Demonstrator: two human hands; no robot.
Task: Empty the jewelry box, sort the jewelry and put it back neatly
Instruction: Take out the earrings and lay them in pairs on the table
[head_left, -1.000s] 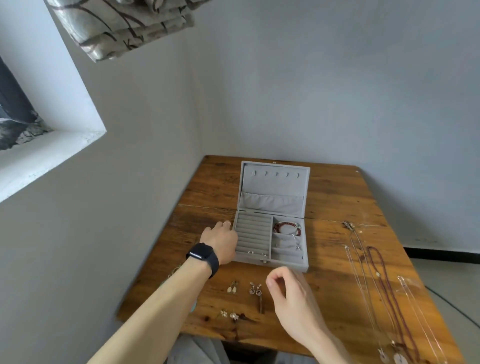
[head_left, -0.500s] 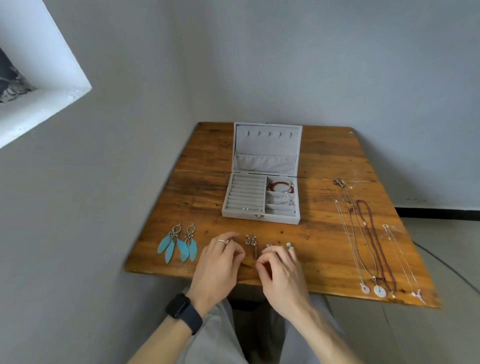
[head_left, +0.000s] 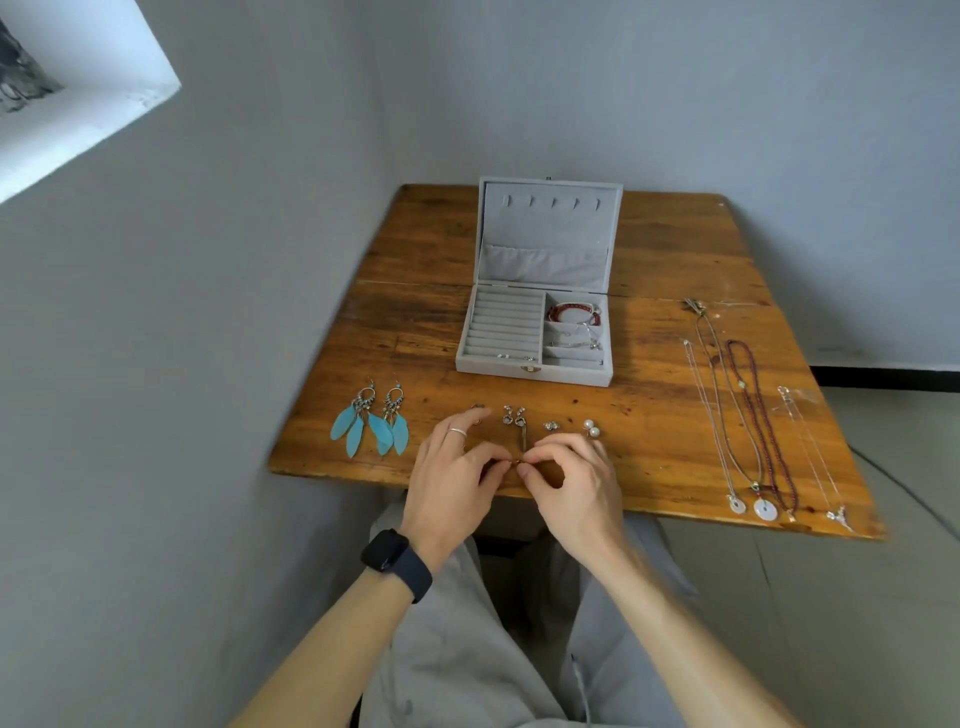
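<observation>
My left hand (head_left: 449, 467) and right hand (head_left: 579, 480) meet fingertip to fingertip, both pinching one tiny piece (head_left: 517, 462), too small to identify, just above the table (head_left: 649, 415) near its six o'clock edge. I judge a slip here would drop it into my lap. The jewelry box (head_left: 535, 371) sits open at twelve o'clock with bracelets (head_left: 574, 314) inside. The feather earrings (head_left: 371, 423) lie at ten.
</observation>
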